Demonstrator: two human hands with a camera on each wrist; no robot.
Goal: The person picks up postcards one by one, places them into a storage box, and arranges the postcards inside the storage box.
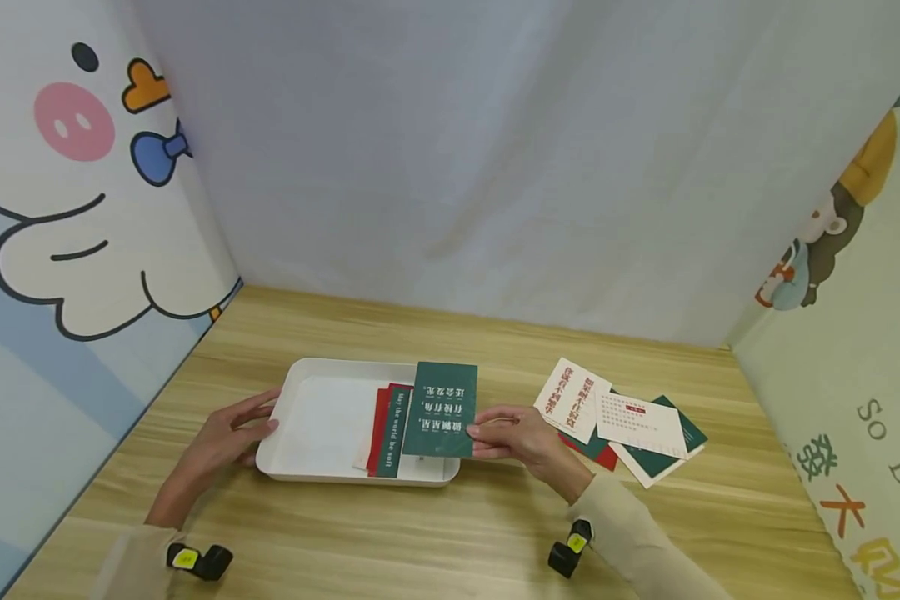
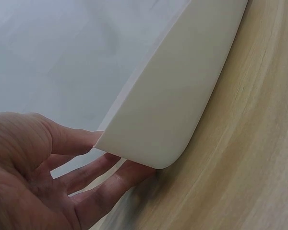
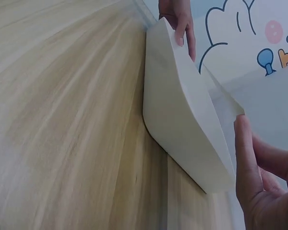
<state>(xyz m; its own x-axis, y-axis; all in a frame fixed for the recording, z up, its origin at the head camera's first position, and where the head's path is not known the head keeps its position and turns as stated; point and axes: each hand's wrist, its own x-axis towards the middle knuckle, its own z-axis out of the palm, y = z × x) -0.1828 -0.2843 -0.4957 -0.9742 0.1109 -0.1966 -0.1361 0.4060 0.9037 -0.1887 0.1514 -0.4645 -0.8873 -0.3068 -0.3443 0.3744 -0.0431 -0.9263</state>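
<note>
A green card (image 1: 440, 408) with white Chinese characters is pinched at its right edge by my right hand (image 1: 512, 437). It hangs over the right end of a white tray (image 1: 307, 477). Seen from the right wrist, the card (image 3: 223, 91) is edge-on above the tray's rim. My left hand (image 1: 225, 437) holds the tray's left end, thumb on the rim and fingers against the outer wall, as the left wrist view shows. Inside the tray lie a red card (image 1: 379, 427), a green card lettered "May the world be soft" (image 1: 392, 433) and paler cards partly hidden underneath.
To the right on the wooden table (image 1: 390, 542) several cards lie in a loose overlapping spread, among them a white card with red characters (image 1: 572, 398) and a white card with small print (image 1: 640, 425). A pale curtain (image 1: 465, 167) stands behind, with printed panels at both sides.
</note>
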